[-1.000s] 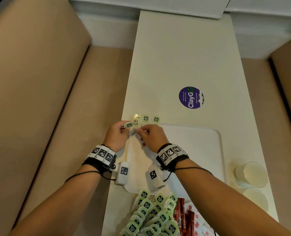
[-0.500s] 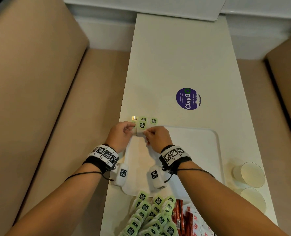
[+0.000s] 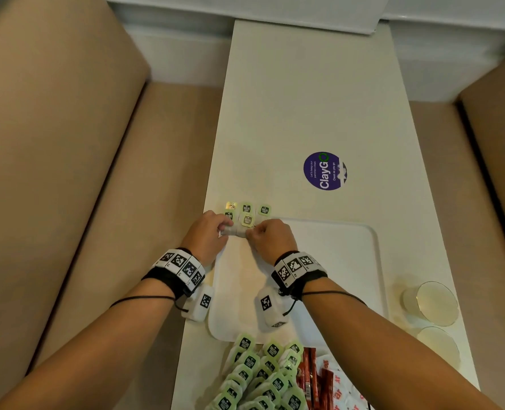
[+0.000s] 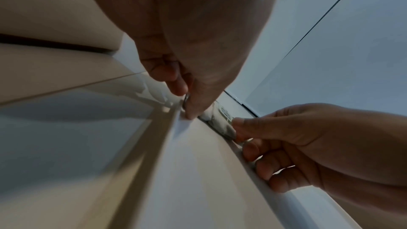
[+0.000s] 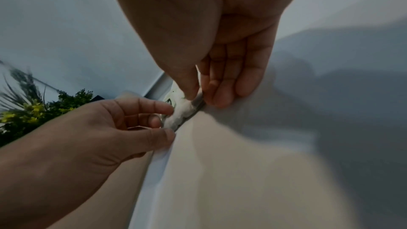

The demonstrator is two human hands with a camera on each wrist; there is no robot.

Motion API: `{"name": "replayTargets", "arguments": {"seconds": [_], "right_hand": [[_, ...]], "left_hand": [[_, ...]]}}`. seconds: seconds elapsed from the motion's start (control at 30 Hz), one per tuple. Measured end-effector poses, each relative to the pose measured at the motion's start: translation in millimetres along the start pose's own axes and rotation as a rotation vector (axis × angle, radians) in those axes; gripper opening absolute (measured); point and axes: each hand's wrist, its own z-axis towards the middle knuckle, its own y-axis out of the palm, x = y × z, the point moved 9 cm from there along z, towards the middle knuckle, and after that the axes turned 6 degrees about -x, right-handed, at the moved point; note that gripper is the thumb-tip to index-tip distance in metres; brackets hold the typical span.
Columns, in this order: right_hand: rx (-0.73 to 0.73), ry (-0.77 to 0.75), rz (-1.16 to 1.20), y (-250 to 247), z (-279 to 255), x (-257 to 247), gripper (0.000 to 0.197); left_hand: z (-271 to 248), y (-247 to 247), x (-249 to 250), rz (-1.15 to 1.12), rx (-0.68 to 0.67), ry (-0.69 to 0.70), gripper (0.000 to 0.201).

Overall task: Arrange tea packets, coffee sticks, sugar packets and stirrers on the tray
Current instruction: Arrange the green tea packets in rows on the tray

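both hands (image 3: 206,232) (image 3: 270,236) are pinching tea packets (image 3: 235,231) at tray (image 3: 348,261) far-left corner | tray is sitting nearly bare | packet pile (image 3: 260,377), coffee sticks (image 3: 310,374) are waiting at table's near edge

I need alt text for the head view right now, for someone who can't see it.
Both hands, left hand and right hand, pinch a small stack of tea packets at the far-left corner of a white tray. More green tea packets lie just beyond the tray; a pile sits at the near edge.
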Motion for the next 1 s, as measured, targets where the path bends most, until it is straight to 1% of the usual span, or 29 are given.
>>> {"name": "replayTargets", "arguments": {"seconds": [0.1, 0.23, 0.33, 0.47, 0.53, 0.6, 0.83, 1.0], "right_hand": [[0.01, -0.014, -0.052, 0.4, -0.9, -2.6, 0.022], [0.028, -0.015, -0.057, -0.7, 3.4, -0.5, 0.024], [0.04, -0.012, -0.031, -0.3, 4.8, 2.5, 0.022], [0.097, 0.005, 0.095, -7.7, 3.6, 13.9, 0.025], [0.134, 0.035, 0.202, -14.4, 3.7, 25.5, 0.023], [0.139, 0.068, 0.262, -19.1, 5.2, 34.6, 0.023], [0.138, 0.053, 0.209, -19.3, 16.5, 35.4, 0.014], [0.13, 0.067, 0.221, -19.3, 16.4, 38.8, 0.018]], "left_hand": [[0.5, -1.4, -0.9, 0.0, 0.011, 0.009, 0.032], [1.5, -1.7, -0.1, 0.0, 0.011, 0.03, 0.029], [1.4, -3.4, 1.3, -0.013, 0.018, 0.034, 0.027], [2.3, -3.5, 1.6, -0.014, 0.02, 0.034, 0.028], [2.3, -3.1, 0.2, -0.021, 0.018, 0.025, 0.028], [1.6, -2.4, 0.2, -0.024, 0.013, 0.024, 0.027], [1.6, -2.2, -1.0, -0.027, 0.013, 0.013, 0.028], [-1.8, -3.9, -0.3, -0.035, 0.015, 0.014, 0.028]]}}
